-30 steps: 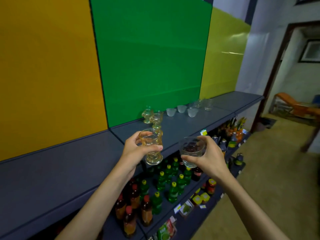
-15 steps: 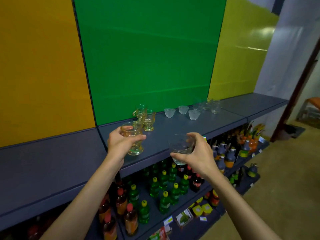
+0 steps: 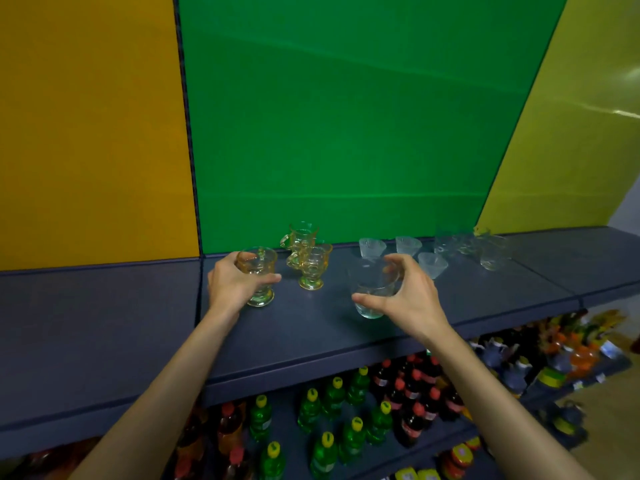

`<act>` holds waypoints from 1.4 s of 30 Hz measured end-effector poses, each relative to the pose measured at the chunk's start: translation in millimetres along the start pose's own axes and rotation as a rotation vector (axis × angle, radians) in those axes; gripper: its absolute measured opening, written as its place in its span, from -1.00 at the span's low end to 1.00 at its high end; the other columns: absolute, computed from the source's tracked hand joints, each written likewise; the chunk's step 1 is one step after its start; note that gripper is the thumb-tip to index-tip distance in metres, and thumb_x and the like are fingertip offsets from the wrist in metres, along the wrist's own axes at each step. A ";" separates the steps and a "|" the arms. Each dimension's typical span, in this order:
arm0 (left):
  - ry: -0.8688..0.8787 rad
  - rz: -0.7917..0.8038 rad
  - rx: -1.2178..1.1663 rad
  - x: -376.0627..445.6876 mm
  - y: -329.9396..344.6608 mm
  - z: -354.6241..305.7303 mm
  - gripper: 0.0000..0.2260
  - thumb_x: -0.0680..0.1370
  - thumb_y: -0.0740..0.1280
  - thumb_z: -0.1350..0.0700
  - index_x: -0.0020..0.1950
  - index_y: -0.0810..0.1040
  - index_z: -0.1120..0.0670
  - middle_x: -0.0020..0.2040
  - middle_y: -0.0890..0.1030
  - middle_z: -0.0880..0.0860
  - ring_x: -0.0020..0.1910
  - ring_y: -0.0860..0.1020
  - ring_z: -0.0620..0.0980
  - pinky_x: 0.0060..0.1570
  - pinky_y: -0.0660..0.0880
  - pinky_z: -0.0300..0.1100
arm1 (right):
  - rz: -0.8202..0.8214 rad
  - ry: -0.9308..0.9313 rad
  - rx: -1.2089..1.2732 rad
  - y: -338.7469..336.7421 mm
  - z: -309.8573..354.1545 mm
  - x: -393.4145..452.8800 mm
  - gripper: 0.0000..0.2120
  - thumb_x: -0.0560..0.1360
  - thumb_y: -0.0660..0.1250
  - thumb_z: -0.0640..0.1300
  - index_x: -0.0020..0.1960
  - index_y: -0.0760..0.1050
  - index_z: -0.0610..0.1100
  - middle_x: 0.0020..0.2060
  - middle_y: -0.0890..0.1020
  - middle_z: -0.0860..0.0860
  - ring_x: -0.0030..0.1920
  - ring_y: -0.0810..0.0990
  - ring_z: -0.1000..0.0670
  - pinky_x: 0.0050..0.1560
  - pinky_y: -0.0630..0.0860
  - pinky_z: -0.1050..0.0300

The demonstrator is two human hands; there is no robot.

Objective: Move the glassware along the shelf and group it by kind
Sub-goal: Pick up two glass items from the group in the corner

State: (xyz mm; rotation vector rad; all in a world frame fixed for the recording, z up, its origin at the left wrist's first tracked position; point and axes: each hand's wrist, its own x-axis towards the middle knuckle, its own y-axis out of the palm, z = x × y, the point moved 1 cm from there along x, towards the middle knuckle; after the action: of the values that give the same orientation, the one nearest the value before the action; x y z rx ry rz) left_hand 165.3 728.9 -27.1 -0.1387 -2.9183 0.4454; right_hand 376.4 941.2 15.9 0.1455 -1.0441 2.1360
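You're facing a dark grey-blue shelf (image 3: 104, 341) w/ a back wall of colour panels: orange panel (image 3: 93, 126) at left, green panel (image 3: 346, 116) centre, yellow-green panel (image 3: 571, 150) at right. Below the top shelf, lower tiers carry green bottles (image 3: 332, 396) w/ yellow caps, dark bottles (image 3: 415, 386) w/ red caps, and blurred orange and blue items further right.

Your left hand (image 3: 235, 285) is wrapped round an amber footed mug (image 3: 258, 275), fingers curled on the bowl; it stands upright, foot on the shelf, mouth up. Just right of it are two more amber mugs (image 3: 308, 258), upright, close together, handles to the left.

Your right hand (image 3: 408, 296) holds a clear tumbler (image 3: 372, 292), thumb below on the near side, fingers arched over the far rim. The tumbler is tilted a bit, mouth up and away from you; can't tell if its base touches the shelf.

Behind it, three small frosted cups (image 3: 408, 245) sit upright in a loose cluster, and further right a group of clear glasses (image 3: 471, 244), blurred, near the back wall. All glasses look empty.
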 end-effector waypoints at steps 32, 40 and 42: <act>0.112 -0.378 0.604 0.4 43.8 -54.9 -0.51 0.48 0.46 -0.08 0.38 0.54 0.02 0.25 0.60 0.20 0.20 0.56 0.26 0.12 0.52 0.16 | 0.136 -0.197 0.216 -45.3 -116.1 155.4 -0.11 0.11 0.67 0.21 0.33 0.43 -0.01 0.09 0.58 0.10 0.12 0.55 0.05 0.17 0.48 0.10; 0.514 -0.154 0.839 -34.7 158.7 -171.8 -0.47 0.47 0.24 -0.26 0.35 0.57 -0.02 0.31 0.59 0.10 0.30 0.51 0.17 0.24 0.46 0.05 | 0.086 -0.183 0.200 -111.1 -170.9 194.5 -0.12 0.13 0.66 0.20 0.35 0.42 -0.04 0.10 0.58 0.07 0.12 0.55 0.01 0.19 0.50 0.01; 0.546 -0.069 0.891 -42.9 193.9 -184.4 -0.43 0.46 0.20 -0.30 0.36 0.56 -0.03 0.33 0.58 0.08 0.32 0.51 0.15 0.25 0.46 0.03 | 0.084 -0.175 0.173 -125.9 -189.8 203.4 -0.11 0.14 0.65 0.21 0.36 0.41 -0.04 0.10 0.57 0.08 0.13 0.54 0.02 0.18 0.49 0.02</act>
State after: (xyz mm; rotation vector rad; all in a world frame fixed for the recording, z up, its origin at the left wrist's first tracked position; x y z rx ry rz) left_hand 256.0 960.8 79.8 -0.0195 -1.9701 1.3729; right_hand 353.1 1243.6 50.8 0.3827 -0.9771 2.3220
